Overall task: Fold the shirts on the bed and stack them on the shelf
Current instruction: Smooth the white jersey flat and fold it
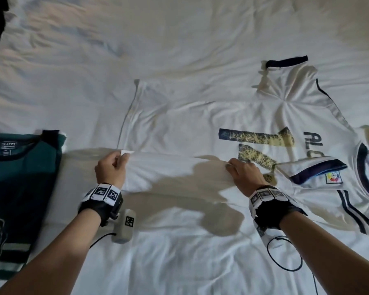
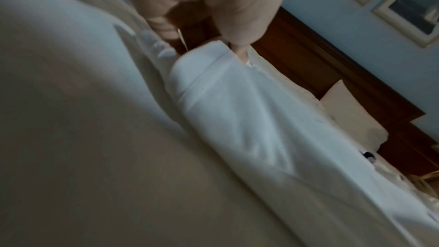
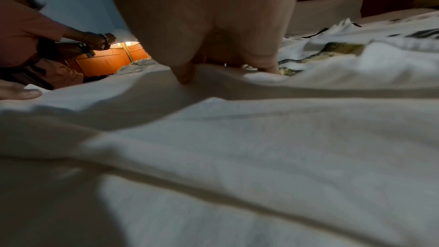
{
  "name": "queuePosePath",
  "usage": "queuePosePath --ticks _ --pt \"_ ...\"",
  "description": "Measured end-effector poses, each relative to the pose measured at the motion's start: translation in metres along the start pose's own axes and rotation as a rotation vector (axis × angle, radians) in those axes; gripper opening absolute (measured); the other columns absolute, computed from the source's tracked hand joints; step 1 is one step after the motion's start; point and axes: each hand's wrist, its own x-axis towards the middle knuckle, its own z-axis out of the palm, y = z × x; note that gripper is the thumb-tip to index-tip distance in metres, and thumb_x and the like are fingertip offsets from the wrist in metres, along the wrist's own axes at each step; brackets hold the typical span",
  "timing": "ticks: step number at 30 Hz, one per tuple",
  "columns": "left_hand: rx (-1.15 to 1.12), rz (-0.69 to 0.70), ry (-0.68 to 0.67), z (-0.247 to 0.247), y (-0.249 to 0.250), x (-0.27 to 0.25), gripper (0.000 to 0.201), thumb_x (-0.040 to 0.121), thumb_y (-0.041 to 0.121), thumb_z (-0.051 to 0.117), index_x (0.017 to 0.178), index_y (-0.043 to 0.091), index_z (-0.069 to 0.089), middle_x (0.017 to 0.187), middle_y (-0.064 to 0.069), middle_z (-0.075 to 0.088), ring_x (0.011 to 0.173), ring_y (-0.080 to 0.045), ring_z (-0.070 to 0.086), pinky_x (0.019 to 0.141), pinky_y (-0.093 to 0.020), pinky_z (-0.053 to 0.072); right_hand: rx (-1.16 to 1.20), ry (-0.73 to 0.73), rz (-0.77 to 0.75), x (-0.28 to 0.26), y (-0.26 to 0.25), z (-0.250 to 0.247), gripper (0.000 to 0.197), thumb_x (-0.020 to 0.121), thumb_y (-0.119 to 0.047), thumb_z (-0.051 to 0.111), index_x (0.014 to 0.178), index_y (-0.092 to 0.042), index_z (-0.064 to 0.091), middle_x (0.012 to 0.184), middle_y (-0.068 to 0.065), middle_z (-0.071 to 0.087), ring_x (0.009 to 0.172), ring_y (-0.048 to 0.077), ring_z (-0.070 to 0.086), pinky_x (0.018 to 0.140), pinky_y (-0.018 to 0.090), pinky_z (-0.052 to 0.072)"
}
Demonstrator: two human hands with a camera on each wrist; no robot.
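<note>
Bedsheet (image 1: pixel 179 39), white and creased, fills the head view; the wrist views show a wooden headboard (image 2: pixel 320 67), a pillow (image 2: pixel 351 112) and a blue wall (image 2: pixel 356 25) behind it. A white jersey (image 1: pixel 200 116) lies spread in the middle, navy trim, cracked gold number, near side folded over. The left hand (image 1: pixel 111 169) pinches the folded hem corner; the right hand (image 1: pixel 243 173) pinches the same fold edge beside the number. A green shirt (image 1: pixel 19 177) lies folded at the left edge, apart from the jersey. Plain sheet stretches beyond the jersey and nearer the person.
</note>
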Motion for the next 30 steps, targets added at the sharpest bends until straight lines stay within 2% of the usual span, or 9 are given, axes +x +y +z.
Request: queuePosePath --ticks 3,5,7,9,14,18,23,27,30 --pt "0.045 -0.001 0.092 0.003 -0.007 -0.003 0.024 0.091 0.027 0.065 0.104 0.007 0.070 0.097 -0.017 0.068 0.091 -0.034 0.063 0.083 -0.033 0.046 -0.069 0.082 -0.048 -0.019 -0.012 0.008 0.048 0.090 -0.039 0.058 0.133 -0.024 0.043 0.140 0.007 0.043 0.127 0.029 0.044 0.096 0.049 0.042" --pt "0.185 -0.103 0.116 0.005 -0.012 -0.010 0.037 0.094 0.036 0.058 0.114 0.005 0.064 0.114 -0.021 0.060 0.110 -0.038 0.053 0.094 -0.043 0.041 -0.193 0.075 -0.178 -0.043 -0.022 0.022 0.078 0.079 -0.045 0.061 0.147 -0.029 0.025 0.159 0.002 0.014 0.148 0.025 0.012 0.113 0.064 0.014" --pt "0.336 -0.248 0.088 0.007 -0.014 -0.021 0.048 0.096 0.045 0.047 0.117 0.003 0.059 0.123 -0.023 0.054 0.120 -0.038 0.044 0.099 -0.049 0.033 -0.242 0.020 -0.341 -0.064 -0.031 0.043 0.091 0.072 -0.039 0.060 0.152 -0.025 0.017 0.163 0.000 0.002 0.150 0.023 0.000 0.114 0.065 -0.002" --pt "0.433 -0.279 0.041 0.009 -0.014 -0.028 0.055 0.097 0.050 0.040 0.116 0.002 0.058 0.124 -0.024 0.054 0.121 -0.039 0.043 0.100 -0.051 0.032 -0.263 0.002 -0.460 -0.074 -0.034 0.065 0.096 0.067 -0.022 0.063 0.153 -0.019 0.020 0.163 0.001 0.005 0.150 0.024 0.005 0.114 0.060 0.000" --pt "0.465 -0.200 -0.059 0.009 -0.009 -0.022 0.048 0.100 0.042 0.039 0.120 0.001 0.053 0.110 -0.030 0.061 0.105 -0.046 0.056 0.088 -0.049 0.041 -0.301 0.041 -0.422 -0.050 -0.037 0.077 0.101 0.060 0.011 0.046 0.153 -0.017 0.021 0.163 0.003 0.010 0.149 0.028 0.008 0.116 0.060 0.004" --pt "0.441 -0.160 -0.082 -0.008 -0.007 -0.028 0.041 0.102 0.037 0.039 0.117 0.001 0.053 0.106 -0.034 0.061 0.098 -0.051 0.057 0.081 -0.051 0.044 -0.241 -0.095 -0.423 -0.043 -0.041 0.064 0.094 0.067 0.009 0.013 0.155 -0.023 0.013 0.163 -0.001 -0.002 0.148 0.031 -0.006 0.113 0.060 -0.002" --pt "0.407 -0.212 -0.064 -0.029 -0.022 -0.051 0.039 0.101 0.038 0.041 0.114 0.004 0.054 0.104 -0.034 0.061 0.097 -0.051 0.056 0.081 -0.051 0.043 -0.275 -0.216 -0.489 -0.060 -0.046 0.051 0.112 0.054 0.017 0.019 0.156 -0.027 0.003 0.162 -0.001 -0.013 0.147 0.027 -0.018 0.109 0.054 -0.017" --pt "0.368 -0.209 0.014 -0.021 -0.026 -0.057 0.034 0.098 0.039 0.047 0.110 0.008 0.056 0.107 -0.027 0.063 0.097 -0.047 0.057 0.076 -0.047 0.041 -0.276 -0.278 -0.447 -0.063 -0.044 0.034 0.111 0.065 -0.012 0.053 0.153 -0.032 -0.011 0.157 -0.004 -0.029 0.143 0.018 -0.030 0.110 0.053 -0.023" --pt "0.325 -0.139 0.060 -0.008 -0.015 -0.053 0.038 0.097 0.041 0.047 0.113 0.008 0.056 0.114 -0.021 0.061 0.105 -0.043 0.056 0.079 -0.049 0.043 -0.167 -0.136 -0.250 -0.060 -0.025 0.015 0.093 0.075 -0.038 0.049 0.155 -0.030 0.003 0.162 -0.004 -0.010 0.149 0.017 -0.013 0.118 0.052 -0.011"
